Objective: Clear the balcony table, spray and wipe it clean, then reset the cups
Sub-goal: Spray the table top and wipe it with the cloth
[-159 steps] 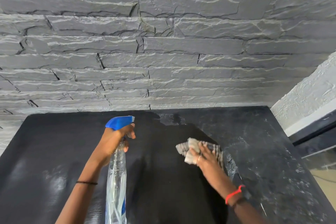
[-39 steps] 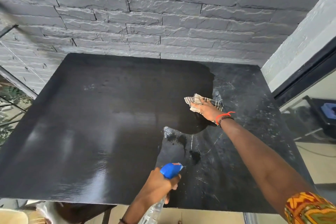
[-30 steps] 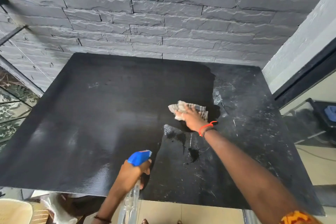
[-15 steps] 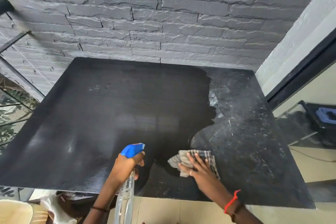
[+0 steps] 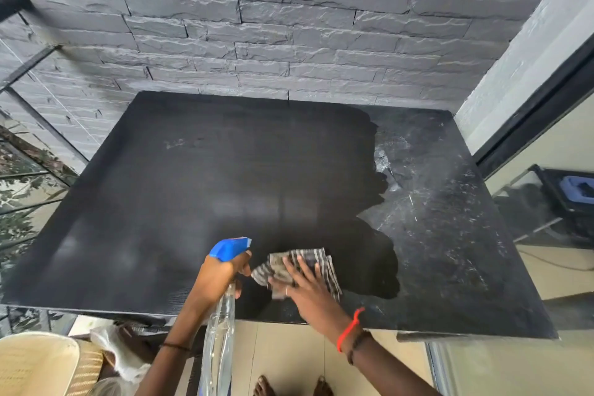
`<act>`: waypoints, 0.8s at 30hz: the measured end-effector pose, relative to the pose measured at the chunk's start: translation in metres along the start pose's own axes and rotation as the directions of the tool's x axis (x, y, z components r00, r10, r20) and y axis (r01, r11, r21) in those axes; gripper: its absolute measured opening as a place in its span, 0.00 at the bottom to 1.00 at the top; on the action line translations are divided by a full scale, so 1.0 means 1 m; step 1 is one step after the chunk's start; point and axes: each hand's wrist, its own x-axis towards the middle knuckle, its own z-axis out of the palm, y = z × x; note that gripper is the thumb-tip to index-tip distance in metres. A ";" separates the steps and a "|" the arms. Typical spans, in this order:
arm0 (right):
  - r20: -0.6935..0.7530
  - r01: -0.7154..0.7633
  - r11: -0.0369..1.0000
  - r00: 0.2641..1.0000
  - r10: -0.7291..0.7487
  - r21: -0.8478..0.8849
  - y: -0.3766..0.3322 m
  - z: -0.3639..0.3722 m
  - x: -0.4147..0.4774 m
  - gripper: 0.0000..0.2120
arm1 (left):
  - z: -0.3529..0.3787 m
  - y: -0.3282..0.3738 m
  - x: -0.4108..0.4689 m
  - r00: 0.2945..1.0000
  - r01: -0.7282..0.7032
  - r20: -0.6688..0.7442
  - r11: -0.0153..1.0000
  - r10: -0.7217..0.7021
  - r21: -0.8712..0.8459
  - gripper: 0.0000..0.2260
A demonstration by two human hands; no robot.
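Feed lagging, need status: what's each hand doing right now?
Left hand: grips the spray bottle.
Right hand: open, flat fingers pressing the cloth.

head-worn view, looking steeply down, close over table (image 5: 160, 202), facing stone wall (image 5: 289, 26)

The black square surface (image 5: 193, 186) is deep, even black across its left and middle, while its right strip is speckled with whitish-grey streaks. The crumpled checked cloth (image 5: 310, 255) shows grey and cream stripes. The clear plastic spray bottle (image 5: 220, 331) has a blue trigger head. A red thread bracelet (image 5: 350, 328) circles the right wrist. The rough stone wall (image 5: 289, 26) is grey, and the tiled floor (image 5: 283, 354) is beige.
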 end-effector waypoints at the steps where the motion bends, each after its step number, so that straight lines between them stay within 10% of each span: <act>1: 0.003 0.044 0.998 0.999 -0.044 -0.037 -0.002 0.011 -0.013 0.31 | -0.002 0.001 0.000 1.000 0.000 -0.002 1.000 0.000 -0.008 0.04; 10: -0.061 -0.193 0.981 0.979 0.192 -0.004 0.062 0.000 -0.056 0.49 | -0.019 0.014 -0.003 0.999 -0.033 -0.013 0.999 0.033 -0.015 0.05; 24: -0.033 0.010 0.998 0.999 -0.012 -0.063 -0.022 0.042 -0.043 0.18 | -0.009 0.016 -0.011 1.000 -0.017 -0.026 1.000 0.016 -0.012 0.04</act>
